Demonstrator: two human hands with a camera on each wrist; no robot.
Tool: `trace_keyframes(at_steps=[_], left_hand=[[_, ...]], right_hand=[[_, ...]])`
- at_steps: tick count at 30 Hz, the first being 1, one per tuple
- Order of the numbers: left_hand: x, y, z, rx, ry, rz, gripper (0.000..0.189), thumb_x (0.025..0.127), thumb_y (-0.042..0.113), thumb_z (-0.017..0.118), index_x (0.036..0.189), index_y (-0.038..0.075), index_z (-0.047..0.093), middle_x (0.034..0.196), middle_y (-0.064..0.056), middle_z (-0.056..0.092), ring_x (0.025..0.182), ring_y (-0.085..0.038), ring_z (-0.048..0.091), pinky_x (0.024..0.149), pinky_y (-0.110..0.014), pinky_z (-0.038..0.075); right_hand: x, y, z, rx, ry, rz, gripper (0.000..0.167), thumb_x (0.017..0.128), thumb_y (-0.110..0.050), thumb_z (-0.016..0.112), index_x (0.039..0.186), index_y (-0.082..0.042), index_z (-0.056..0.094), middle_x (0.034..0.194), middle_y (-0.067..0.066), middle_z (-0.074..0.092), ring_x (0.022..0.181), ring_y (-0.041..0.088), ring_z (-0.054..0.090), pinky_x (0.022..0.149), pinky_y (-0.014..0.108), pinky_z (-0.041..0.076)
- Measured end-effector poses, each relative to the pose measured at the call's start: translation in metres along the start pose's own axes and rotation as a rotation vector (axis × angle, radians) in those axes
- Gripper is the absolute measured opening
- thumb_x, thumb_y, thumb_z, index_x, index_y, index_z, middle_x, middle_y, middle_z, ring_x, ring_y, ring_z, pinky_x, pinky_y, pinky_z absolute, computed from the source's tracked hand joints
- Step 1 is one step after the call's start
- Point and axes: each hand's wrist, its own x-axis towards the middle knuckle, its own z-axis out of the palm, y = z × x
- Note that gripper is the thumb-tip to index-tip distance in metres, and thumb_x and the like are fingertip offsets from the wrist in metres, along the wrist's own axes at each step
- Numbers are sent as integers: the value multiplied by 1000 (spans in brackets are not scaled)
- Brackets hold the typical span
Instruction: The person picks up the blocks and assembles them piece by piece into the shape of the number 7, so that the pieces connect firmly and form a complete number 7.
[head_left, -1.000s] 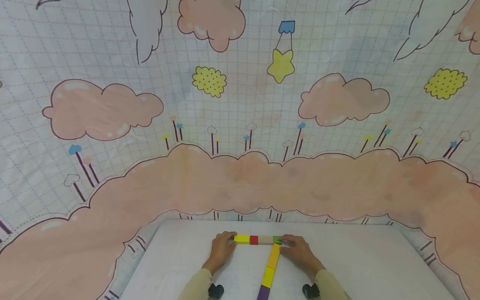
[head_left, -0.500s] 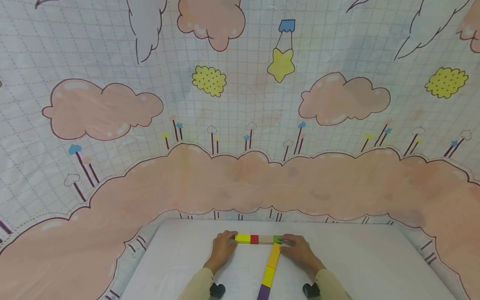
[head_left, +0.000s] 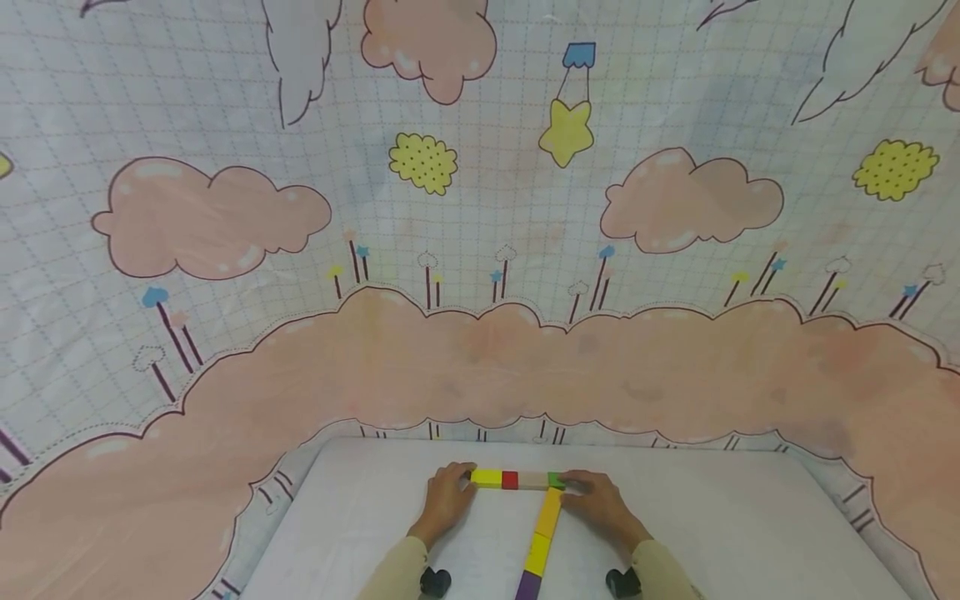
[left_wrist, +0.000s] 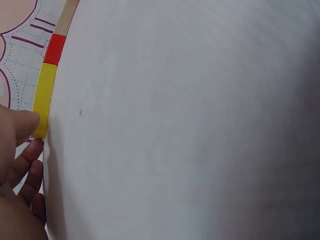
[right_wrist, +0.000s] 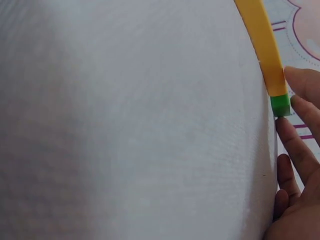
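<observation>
Wooden blocks lie end to end in a row at the back of the white table: a yellow block (head_left: 487, 478), a red block (head_left: 510, 480), a tan block (head_left: 533, 481) and a green block (head_left: 555, 479). My left hand (head_left: 448, 500) pinches the yellow block's outer end, thumb towards me; its thumb (left_wrist: 27, 122) shows in the left wrist view. At the other end, my right hand (head_left: 603, 504) has its fingertips on the green block, with the thumb beside an orange block (head_left: 549, 512). That orange block starts a second line running towards me.
Behind the orange block come another yellow block (head_left: 537, 554) and a purple block (head_left: 528, 585), cut off by the frame. The white table (head_left: 720, 525) ends just beyond the row. A cloud-patterned cloth (head_left: 525, 367) hangs behind it. Dark heart-shaped pieces (head_left: 435, 582) sit by both sleeves.
</observation>
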Motion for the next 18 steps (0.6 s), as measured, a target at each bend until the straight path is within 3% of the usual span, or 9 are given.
trace_keyframes(at_steps=[6, 12, 18], left_hand=[[0, -2, 1, -40, -3, -1, 34, 89, 14, 69, 122, 10, 64, 108, -5, 67, 99, -22, 56, 92, -47, 42], [-2, -6, 1, -76, -4, -37, 30, 91, 16, 67, 121, 12, 64, 107, -3, 66, 101, -20, 56, 94, -47, 47], [-7, -4, -4, -85, -18, -41, 31, 93, 18, 64, 123, 10, 63, 111, -5, 65, 105, -23, 58, 95, -48, 47]], right_hand=[[1, 6, -2, 6, -4, -50, 38, 85, -25, 75, 122, -20, 69, 134, 9, 63, 132, 38, 49, 110, 62, 31], [1, 4, -5, 26, 3, -42, 38, 90, -28, 70, 125, -16, 66, 134, 10, 62, 133, 38, 48, 111, 61, 32], [1, 1, -1, -8, 47, -63, 37, 89, -21, 70, 125, -12, 65, 132, 11, 63, 131, 36, 50, 111, 58, 34]])
